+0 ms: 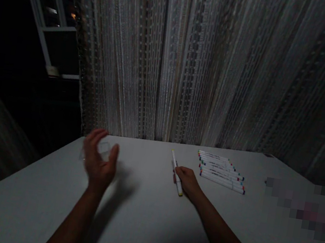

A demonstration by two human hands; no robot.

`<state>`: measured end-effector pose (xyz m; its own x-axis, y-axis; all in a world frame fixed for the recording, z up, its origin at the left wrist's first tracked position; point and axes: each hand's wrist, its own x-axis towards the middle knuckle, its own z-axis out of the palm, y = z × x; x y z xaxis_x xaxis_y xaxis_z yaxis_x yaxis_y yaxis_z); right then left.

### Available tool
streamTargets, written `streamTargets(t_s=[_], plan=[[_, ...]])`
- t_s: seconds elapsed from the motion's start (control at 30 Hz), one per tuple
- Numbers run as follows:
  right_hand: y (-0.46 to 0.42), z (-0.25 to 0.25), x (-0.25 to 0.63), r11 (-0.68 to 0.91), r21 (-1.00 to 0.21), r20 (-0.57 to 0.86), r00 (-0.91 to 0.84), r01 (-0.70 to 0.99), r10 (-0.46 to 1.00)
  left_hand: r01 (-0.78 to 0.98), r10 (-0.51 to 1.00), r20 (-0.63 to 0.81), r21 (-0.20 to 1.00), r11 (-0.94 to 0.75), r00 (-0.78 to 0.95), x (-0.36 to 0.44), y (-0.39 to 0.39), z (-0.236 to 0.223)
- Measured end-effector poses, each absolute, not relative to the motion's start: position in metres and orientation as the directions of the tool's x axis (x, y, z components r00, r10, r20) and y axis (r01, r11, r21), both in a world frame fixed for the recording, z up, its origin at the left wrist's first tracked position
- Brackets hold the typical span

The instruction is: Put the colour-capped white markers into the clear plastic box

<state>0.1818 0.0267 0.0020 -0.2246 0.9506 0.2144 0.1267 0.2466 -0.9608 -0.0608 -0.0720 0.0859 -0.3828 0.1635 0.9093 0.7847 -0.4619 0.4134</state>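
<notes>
In the head view, my right hand is closed around a white marker with yellow ends, held tilted over the table. My left hand is raised on the left, fingers curved and apart, with nothing between them. Behind it, partly covered by the fingers, lies a clear plastic case. To the right of my right hand, several white markers with variously coloured ends lie side by side in a slanted row.
All of this is on a white table. A striped curtain hangs along its far edge. A blurred-out patch covers something at the right. At the upper left is a dark window with a small cup-like object on its sill.
</notes>
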Motion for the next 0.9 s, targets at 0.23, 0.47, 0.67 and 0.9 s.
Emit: streamTargets(t_s=[0.23, 0.47, 0.67, 0.9], plan=[[0.018, 0.014, 0.181, 0.151, -0.985, 0.165, -0.219, -0.079, 0.962, 0.323, 0.722, 0.388, 0.916, -0.237, -0.573, -0.159, -0.087, 0.039], [0.005, 0.08, 0.184, 0.402, -0.903, 0.405, 0.006, -0.152, 0.914, 0.064, 0.97, 0.215, 0.976, -0.208, -0.117, -0.061, -0.047, 0.044], [-0.003, 0.138, 0.168, 0.675, -0.731, 0.679, 0.006, 0.098, 0.735, -0.045, 0.946, 0.253, 0.967, -0.249, 0.203, 0.005, -0.01, 0.052], [0.006, 0.129, 0.142, 0.599, -0.477, 0.536, -0.328, 0.643, 0.778, -0.311, 0.922, 0.347, 0.907, -0.284, 0.17, 0.027, -0.008, 0.022]])
